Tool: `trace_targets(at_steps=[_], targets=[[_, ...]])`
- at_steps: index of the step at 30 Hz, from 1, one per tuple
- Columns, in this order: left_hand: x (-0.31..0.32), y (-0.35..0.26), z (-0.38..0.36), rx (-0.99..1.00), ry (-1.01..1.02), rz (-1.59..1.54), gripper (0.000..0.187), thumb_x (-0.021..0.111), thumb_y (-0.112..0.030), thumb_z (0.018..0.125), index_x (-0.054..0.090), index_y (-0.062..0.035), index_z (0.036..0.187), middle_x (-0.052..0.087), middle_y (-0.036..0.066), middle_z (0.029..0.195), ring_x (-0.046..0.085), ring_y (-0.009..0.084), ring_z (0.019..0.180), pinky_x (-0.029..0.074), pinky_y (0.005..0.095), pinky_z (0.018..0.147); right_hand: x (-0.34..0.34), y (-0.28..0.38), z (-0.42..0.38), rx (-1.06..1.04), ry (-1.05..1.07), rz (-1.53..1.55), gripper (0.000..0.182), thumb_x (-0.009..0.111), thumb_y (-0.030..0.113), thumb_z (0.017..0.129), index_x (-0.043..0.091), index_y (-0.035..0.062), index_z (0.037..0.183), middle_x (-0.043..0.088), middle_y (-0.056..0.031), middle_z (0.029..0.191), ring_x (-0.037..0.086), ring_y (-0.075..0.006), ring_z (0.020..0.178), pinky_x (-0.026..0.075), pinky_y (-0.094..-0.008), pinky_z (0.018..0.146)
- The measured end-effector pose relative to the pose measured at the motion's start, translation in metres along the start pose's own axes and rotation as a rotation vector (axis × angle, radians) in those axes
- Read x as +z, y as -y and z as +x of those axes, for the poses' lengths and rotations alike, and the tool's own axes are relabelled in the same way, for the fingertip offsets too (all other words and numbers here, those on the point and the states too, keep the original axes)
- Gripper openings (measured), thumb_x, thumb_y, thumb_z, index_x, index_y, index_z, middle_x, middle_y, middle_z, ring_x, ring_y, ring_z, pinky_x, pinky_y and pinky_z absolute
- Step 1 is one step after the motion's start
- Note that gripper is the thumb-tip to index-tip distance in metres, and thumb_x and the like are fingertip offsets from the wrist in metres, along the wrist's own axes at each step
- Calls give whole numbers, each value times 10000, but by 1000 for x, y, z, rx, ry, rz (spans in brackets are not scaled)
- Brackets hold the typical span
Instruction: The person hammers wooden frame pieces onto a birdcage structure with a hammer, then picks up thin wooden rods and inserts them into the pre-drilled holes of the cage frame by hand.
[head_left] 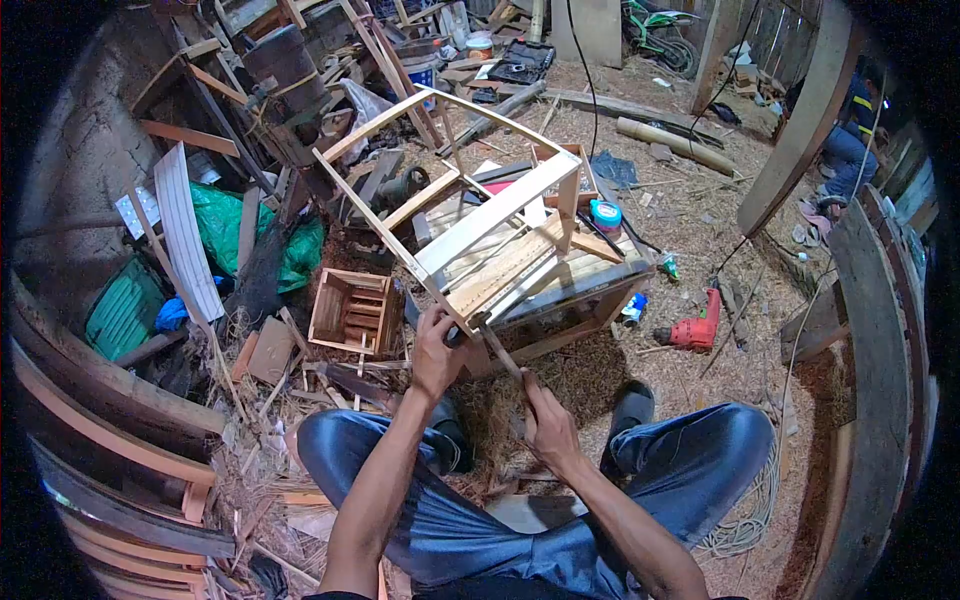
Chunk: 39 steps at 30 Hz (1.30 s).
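Note:
A light wooden frame (497, 215) with legs and crossbars rests tilted on a low wooden workbench (600, 300) before my knees. My left hand (436, 352) is closed round the frame's near lower corner. In my right hand (550, 425) is the handle of a hammer (502, 351). Its dark head lies right at that same corner, close to my left fingers. A blue-lidded round container (605, 214) stands on the bench behind the frame.
Left of the bench sits a small slatted wooden crate (350, 312). A red power drill (692, 322) lies on the shavings to the right, with a cord running upward. Scrap boards and a green tarp (222, 232) crowd the left. Another person (850, 130) is at the far right.

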<state>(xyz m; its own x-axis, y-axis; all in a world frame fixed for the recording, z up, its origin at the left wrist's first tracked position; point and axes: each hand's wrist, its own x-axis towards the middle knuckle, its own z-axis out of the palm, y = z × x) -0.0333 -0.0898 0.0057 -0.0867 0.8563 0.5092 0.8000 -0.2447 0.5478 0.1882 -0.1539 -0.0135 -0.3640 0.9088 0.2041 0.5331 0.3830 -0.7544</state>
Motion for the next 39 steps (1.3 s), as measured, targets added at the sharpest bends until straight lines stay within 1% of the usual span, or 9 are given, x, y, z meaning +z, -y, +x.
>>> trace_targets(at_steps=[9,11,14,20,23,29,30,32,39], targets=[[-3,-2,3,-24,35,1,326,788,-160,670,673,-44,951,562,129,1055,515,324,989,440,396,871,15,-7,-1,-83,-166,93,591,507,-27,843,345,48,1406,542,-218,921,561,-396,746,462,-443,624],[-2,0,3,-33,50,-7,329,786,-174,674,674,-45,955,561,131,1058,512,326,989,439,398,872,23,-11,-1,-173,-202,29,618,514,20,846,314,92,1427,533,-197,933,592,-399,725,512,-450,594],[-1,3,1,-34,54,11,355,772,-221,701,675,-54,999,555,134,1074,502,331,984,430,407,861,22,-12,-5,-26,-44,-59,624,510,24,846,308,99,1431,537,-197,949,592,-396,716,514,-443,591],[-1,1,1,-59,71,13,374,774,-254,701,677,-70,1012,558,123,1083,502,329,987,422,414,865,27,-14,-3,-140,-187,37,653,526,17,828,307,106,1437,528,-197,928,586,-388,679,507,-444,562],[-1,3,2,-26,64,18,388,780,-264,697,673,-73,1018,560,121,1071,504,323,979,427,412,856,31,-19,-6,-13,-61,-89,640,540,5,814,340,78,1417,510,-192,873,584,-385,671,499,-446,557],[0,3,0,-28,37,30,377,782,-223,685,674,-76,1015,563,115,1050,504,319,954,432,408,846,28,-13,-1,-139,-255,85,705,533,-1,800,289,121,1450,523,-192,851,580,-386,664,498,-453,575],[-1,4,1,-27,36,31,377,782,-223,685,674,-76,1015,563,115,1050,504,319,954,432,408,846,31,-17,-1,-141,-256,86,705,533,-1,800,289,121,1450,523,-192,851,580,-386,664,498,-453,575],[-1,5,1,-32,70,7,381,785,-189,667,676,-75,1014,562,113,1050,504,318,955,434,406,847,36,-26,-5,-96,-72,2,749,536,-51,809,242,132,1473,518,-199,847,562,-383,681,462,-444,563],[-1,1,1,-32,28,-25,357,775,-156,656,676,-68,987,559,106,1059,502,322,958,434,405,843,31,-18,-2,-151,-170,44,810,537,-41,796,189,188,1490,519,-193,847,556,-390,670,461,-465,562]])
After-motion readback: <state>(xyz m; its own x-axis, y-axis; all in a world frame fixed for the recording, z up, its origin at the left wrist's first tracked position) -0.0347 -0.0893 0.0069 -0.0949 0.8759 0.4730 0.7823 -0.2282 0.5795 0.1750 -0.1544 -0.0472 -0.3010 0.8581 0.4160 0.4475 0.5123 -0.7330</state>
